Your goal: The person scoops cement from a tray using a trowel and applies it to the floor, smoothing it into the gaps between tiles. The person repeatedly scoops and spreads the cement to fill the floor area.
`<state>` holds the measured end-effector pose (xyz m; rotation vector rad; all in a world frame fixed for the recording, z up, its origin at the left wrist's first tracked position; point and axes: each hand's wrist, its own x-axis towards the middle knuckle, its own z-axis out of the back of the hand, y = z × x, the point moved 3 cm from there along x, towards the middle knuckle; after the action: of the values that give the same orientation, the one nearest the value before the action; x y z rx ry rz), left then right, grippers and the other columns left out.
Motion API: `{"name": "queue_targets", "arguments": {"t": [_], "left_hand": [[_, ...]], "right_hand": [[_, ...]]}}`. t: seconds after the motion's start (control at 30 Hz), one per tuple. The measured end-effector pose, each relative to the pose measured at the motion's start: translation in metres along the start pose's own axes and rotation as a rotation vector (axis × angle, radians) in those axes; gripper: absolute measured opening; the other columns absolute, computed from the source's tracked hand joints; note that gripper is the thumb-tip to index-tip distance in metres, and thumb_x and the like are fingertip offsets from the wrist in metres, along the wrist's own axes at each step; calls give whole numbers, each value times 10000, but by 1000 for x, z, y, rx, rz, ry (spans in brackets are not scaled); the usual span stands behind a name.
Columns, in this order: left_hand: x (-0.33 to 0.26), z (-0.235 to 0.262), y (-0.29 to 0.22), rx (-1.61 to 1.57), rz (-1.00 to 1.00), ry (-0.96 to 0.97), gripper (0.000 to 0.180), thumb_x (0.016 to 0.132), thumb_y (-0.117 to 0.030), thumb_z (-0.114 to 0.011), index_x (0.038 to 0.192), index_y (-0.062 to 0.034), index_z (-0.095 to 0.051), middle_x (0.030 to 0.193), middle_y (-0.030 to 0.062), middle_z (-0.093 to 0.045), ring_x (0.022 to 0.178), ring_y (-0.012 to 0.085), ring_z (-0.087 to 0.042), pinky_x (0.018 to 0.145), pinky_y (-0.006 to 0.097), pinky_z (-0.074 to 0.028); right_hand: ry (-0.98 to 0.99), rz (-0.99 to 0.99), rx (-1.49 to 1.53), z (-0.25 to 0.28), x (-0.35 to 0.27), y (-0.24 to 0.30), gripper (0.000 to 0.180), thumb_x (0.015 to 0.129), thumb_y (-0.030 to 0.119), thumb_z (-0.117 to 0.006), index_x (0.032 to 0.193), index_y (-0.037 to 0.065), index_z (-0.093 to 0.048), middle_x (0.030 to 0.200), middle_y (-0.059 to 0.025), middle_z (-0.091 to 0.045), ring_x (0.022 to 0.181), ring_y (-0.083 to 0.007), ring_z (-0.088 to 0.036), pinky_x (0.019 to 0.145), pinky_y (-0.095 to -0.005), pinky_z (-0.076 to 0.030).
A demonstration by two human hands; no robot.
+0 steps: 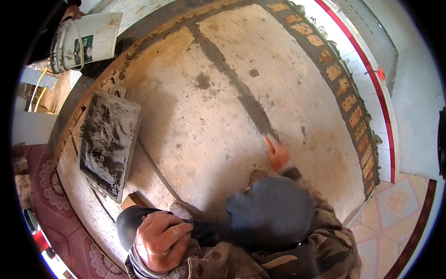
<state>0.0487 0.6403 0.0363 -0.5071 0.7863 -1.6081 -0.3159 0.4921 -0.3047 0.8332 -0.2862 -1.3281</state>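
- Left hand [160, 242], nearest to the camera, is closed on the dark cloth [139, 221] over the knee.
- One concrete slab [209, 107] carries one wet mortar line [241, 93]; the mortar looks soft, heavy and easy to smear.
- One mortar board [109, 142] lies at the left, one white bucket [88, 39] beyond it.
- Right hand [276, 153] is blurred at the line's near end; grip I cannot tell.

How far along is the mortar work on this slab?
Done: a dark mortar strip runs across the pale slab, and brick pieces line the right edge. In hand: the right hand works at the strip's near end. Left: wet mortar fills the board; the left hand rests on a knee.
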Motion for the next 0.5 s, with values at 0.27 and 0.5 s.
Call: {"name": "queue_targets", "arguments": {"t": [0.27,0.5], "left_hand": [[8,-6,-6,33,20,51,238,726,-2,-760,961,-38,-744,910,124,-700,854,337,-697,792,433,-556],[10,-3,6,10,-47,-1,257,703,1,-796,953,-34,-745,880,117,-672,778,310,-685,732,420,-541]], "right_hand": [[-67,122,-151,-17,214,102,589,955,224,-688,1508,126,-512,1239,-254,-688,1122,-435,-662,934,-482,-541],[-100,161,-128,-22,130,37,587,950,179,-680,1509,116,-513,1186,-265,-693,1083,-439,-663,906,-476,-545]]}}
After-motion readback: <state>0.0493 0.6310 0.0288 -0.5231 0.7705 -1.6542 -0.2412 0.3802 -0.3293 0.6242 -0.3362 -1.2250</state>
